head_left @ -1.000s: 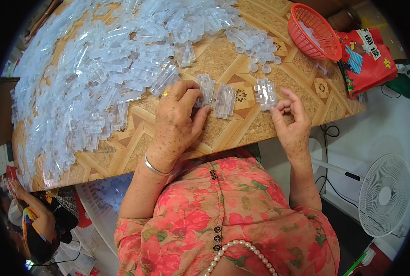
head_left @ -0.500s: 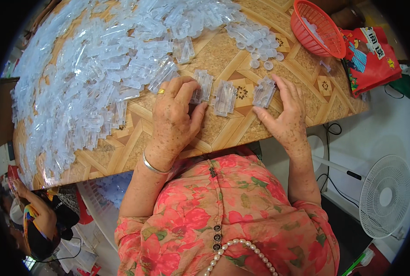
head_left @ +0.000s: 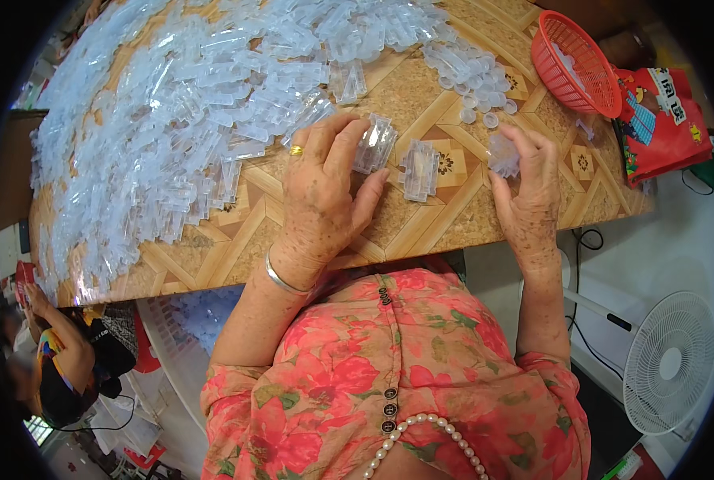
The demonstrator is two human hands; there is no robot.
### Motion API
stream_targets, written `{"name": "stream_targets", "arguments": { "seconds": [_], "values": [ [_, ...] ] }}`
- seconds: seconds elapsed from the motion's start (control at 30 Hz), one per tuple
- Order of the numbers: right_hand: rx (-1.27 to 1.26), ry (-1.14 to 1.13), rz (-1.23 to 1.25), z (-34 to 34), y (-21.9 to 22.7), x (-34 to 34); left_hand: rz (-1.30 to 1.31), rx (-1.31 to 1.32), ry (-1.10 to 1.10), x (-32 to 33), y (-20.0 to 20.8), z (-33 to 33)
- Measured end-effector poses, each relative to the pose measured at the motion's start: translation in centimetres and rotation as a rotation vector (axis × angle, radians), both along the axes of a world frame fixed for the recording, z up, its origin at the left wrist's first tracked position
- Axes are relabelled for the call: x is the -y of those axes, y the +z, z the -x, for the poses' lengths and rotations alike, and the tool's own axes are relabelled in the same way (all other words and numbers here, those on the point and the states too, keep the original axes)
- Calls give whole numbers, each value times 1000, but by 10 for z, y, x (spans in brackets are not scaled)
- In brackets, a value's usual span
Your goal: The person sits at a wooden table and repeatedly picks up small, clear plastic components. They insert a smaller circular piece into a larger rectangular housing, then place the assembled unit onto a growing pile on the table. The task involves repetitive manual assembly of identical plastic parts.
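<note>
Three small groups of clear plastic pieces lie before me on the table's near side. My left hand [head_left: 329,180] curls around the left edge of one group [head_left: 377,146], with the thumb at its lower corner and the index finger at its upper left. The middle group [head_left: 419,171] lies flat, untouched by either hand. My right hand [head_left: 529,180] pinches the right-hand group [head_left: 503,156] between thumb and fingers; those pieces look tilted, their edges fanned. Part of each held group is hidden by my fingers.
A large heap of clear plastic pieces [head_left: 189,104] covers the table's left and far side. Small round clear caps [head_left: 481,88] lie beyond my right hand. At right are a red basket [head_left: 569,68], a red bag [head_left: 663,124] and a white fan [head_left: 671,364]. Another person's arm [head_left: 73,340] shows at lower left.
My right hand has closed in on its group, shifting it rightward and tilting it. The left-hand group has turned slightly under my left hand. The whole view has shifted a little.
</note>
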State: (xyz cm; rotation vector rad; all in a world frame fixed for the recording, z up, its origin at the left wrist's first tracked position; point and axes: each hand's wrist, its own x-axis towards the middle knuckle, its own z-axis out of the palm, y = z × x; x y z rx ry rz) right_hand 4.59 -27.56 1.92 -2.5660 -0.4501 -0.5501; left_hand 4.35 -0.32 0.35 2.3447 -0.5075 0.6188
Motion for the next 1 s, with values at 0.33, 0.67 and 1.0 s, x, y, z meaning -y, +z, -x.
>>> {"name": "stream_targets", "arguments": {
  "seconds": [0.33,0.67,1.0],
  "values": [
    [30,217,78,2,-16,-1,-166,-60,-174,21,19,9],
    [-71,-94,71,22,-5,-2,-44,3,-138,15,12,7],
    [-107,286,-125,4,5,-38,-18,132,-63,5,4,3]
  ]
}}
